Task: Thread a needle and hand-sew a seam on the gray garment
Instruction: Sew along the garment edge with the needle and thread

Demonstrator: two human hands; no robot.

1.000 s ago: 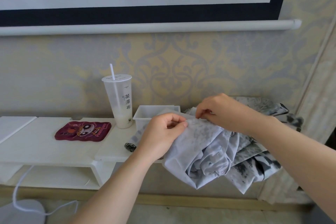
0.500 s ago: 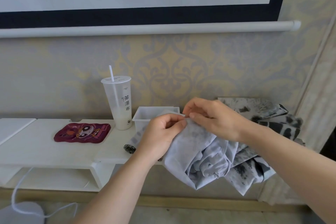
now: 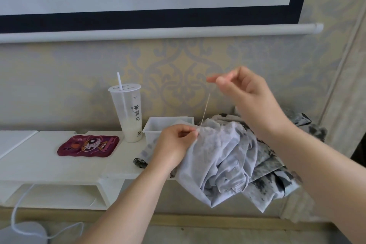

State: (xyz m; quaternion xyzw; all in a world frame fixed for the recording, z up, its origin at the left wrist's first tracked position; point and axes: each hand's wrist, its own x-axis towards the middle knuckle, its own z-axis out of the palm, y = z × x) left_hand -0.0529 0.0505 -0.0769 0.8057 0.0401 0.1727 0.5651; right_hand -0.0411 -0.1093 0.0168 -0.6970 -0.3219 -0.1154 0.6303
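The gray garment (image 3: 219, 162) hangs bunched over the right end of the white shelf (image 3: 59, 166). My left hand (image 3: 176, 144) pinches the garment's top edge. A thin pale thread (image 3: 205, 110) rises taut from that pinched spot toward my right hand (image 3: 241, 87). My right hand is raised well above the cloth, thumb and forefinger pinched together at the thread's upper end. The needle itself is too small to make out.
A tall plastic cup (image 3: 126, 111) with a straw stands at the back of the shelf beside a small white tray (image 3: 158, 127). A maroon cartoon pouch (image 3: 88, 145) lies to the left. Patterned black-and-white cloth (image 3: 277, 174) lies under the garment. A white cable (image 3: 17, 222) trails on the floor.
My right hand has left the garment's edge and risen up and to the right, drawing the thread out. My left hand keeps its pinch on the cloth.
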